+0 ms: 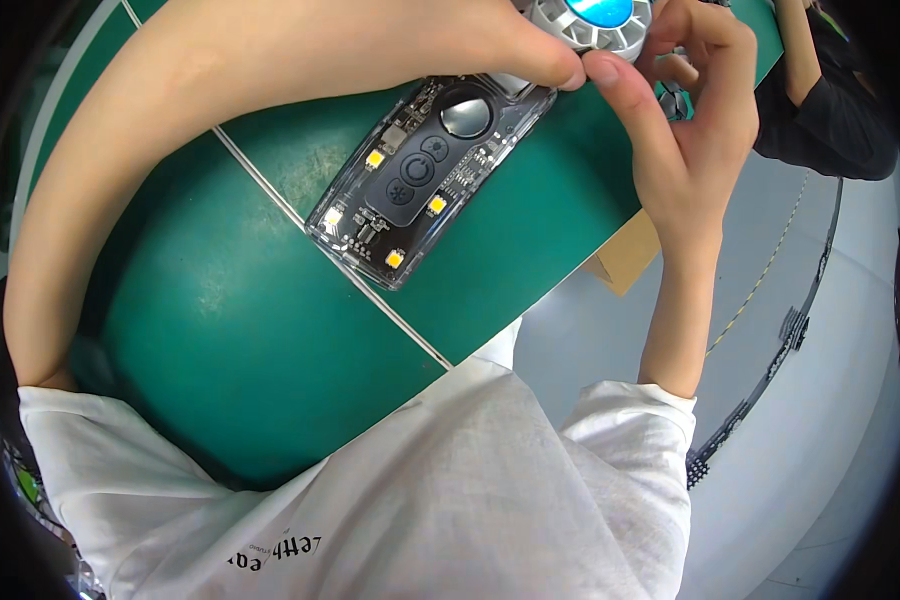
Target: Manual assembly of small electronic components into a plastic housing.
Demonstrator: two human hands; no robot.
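A handheld fan (420,165) with a clear casing slants across the upper middle. Dark circuitry, several glowing yellowish lights, a black button panel and a round shiny disc show through the body. At its top is a white fan head (590,30) with a bright blue hub, partly cut off by the upper edge. My left hand (510,45) reaches over the fan's top, its thumb pressed at the fan head's lower rim; its other fingers are out of sight. Beside that thumb, my right hand (695,120) pinches the rim's right side, thumb extended and fingers curled.
Beneath the fan is a green tabletop (200,290), crossed by a pale seam strip (400,320). A brown cardboard box (625,260) shows past the table edge. At the upper right sits another person in a dark top (830,120). Dark cabling (770,370) runs along the grey floor.
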